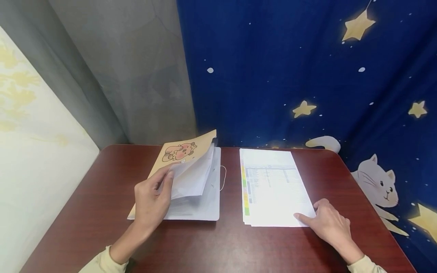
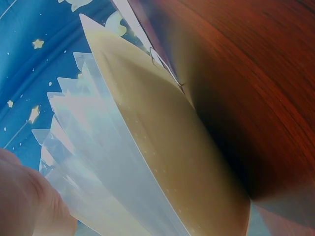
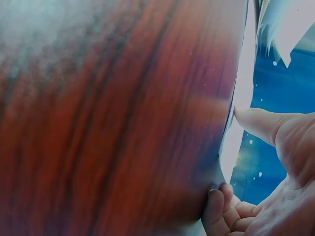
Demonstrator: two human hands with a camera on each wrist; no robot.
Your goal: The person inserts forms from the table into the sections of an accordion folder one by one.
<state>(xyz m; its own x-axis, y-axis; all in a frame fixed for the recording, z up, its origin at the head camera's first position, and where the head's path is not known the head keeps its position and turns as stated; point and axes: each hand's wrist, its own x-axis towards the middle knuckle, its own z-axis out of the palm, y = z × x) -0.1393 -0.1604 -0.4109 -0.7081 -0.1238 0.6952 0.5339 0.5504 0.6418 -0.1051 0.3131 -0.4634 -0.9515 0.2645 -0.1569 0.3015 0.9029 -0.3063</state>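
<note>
On the left of the table lies a folder [image 1: 170,151] with a tan cover, a cartoon animal on it and clear sleeves [image 2: 98,128] inside. My left hand [image 1: 152,199] pinches the raised sleeves near the cover's free edge. The cover stands tilted up, and white sheets [image 1: 196,182] show beneath it. To the right lies a flat stack of printed papers [image 1: 274,193] with coloured strips down its left side. My right hand [image 1: 329,223] is at its near right corner, thumb [image 3: 261,120] extended onto the paper and fingers by the side edge.
The dark red wooden table [image 1: 228,246] has rounded far corners. A thin elastic loop [image 1: 224,178] sticks out from the folder's right side. Behind the table hang a grey curtain [image 1: 136,76] and a blue curtain with stars [image 1: 256,76]. A pale wall [image 1: 41,170] stands at the left.
</note>
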